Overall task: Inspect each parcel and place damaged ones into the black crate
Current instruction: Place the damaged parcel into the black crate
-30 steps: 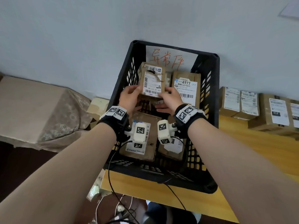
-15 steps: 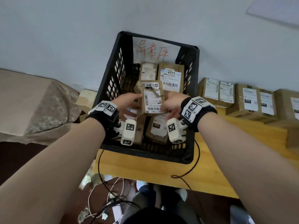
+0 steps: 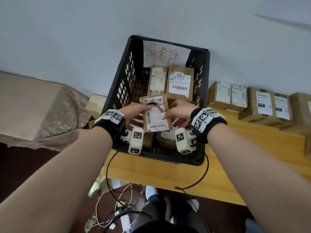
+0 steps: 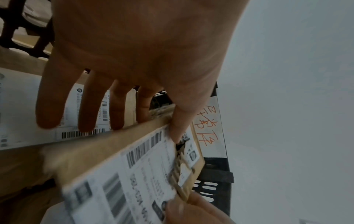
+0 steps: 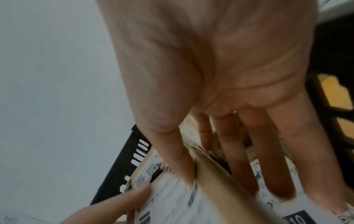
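A small brown cardboard parcel (image 3: 156, 115) with a white label and a torn, ripped-open top is held over the near half of the black crate (image 3: 117, 91). My left hand (image 3: 138, 111) pinches its left edge, thumb on the label and fingers underneath. My right hand (image 3: 176, 113) pinches the right edge the same way. In the left wrist view the thumb (image 4: 178, 128) presses beside the tear on the parcel (image 4: 134, 174). The right wrist view shows the parcel (image 5: 210, 189) blurred, with straight fingers (image 5: 239, 159) under it. I cannot tell whether it touches the parcels below.
Two parcels lean at the crate's far wall, one labelled 4977 (image 3: 180, 81), under a paper sign (image 3: 165, 54) with red writing. More lie on the crate floor. A row of parcels (image 3: 252, 101) stands on the wooden table (image 3: 151, 172) to the right. Cables (image 3: 121, 195) hang below.
Both hands have brought the torn parcel down and toward me, from in front of the parcels at the far wall to the crate's near half. Both still hold it.
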`<state>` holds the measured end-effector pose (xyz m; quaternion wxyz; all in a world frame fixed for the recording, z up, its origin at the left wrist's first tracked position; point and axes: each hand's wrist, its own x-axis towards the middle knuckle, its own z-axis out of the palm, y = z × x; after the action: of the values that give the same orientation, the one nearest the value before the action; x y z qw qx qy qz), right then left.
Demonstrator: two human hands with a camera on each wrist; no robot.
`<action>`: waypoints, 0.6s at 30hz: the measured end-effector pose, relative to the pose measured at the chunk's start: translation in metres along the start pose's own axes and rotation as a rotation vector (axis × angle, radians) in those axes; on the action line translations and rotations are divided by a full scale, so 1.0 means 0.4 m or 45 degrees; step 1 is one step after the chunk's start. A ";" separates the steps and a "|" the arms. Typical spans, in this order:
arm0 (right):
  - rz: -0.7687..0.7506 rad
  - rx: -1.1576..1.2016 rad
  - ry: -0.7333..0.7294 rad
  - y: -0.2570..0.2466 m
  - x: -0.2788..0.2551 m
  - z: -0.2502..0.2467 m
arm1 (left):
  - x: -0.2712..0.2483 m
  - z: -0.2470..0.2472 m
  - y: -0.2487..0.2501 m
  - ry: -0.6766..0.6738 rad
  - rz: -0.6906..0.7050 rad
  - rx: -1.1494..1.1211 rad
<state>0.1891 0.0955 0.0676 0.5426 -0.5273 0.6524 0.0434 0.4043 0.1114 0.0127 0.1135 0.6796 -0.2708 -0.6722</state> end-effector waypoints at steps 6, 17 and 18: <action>-0.152 0.136 0.257 -0.027 0.046 0.002 | 0.000 -0.018 0.013 0.099 0.114 -0.130; -0.183 0.796 0.433 -0.109 0.187 -0.035 | 0.095 -0.037 0.108 0.225 0.358 -0.621; -0.203 0.805 0.485 -0.109 0.202 -0.041 | 0.113 -0.033 0.120 0.208 0.330 -0.671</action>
<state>0.2220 0.0142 0.0356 0.5492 -0.3815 0.6796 -0.3015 0.4047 0.0455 0.0000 0.3922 0.6383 -0.1616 -0.6424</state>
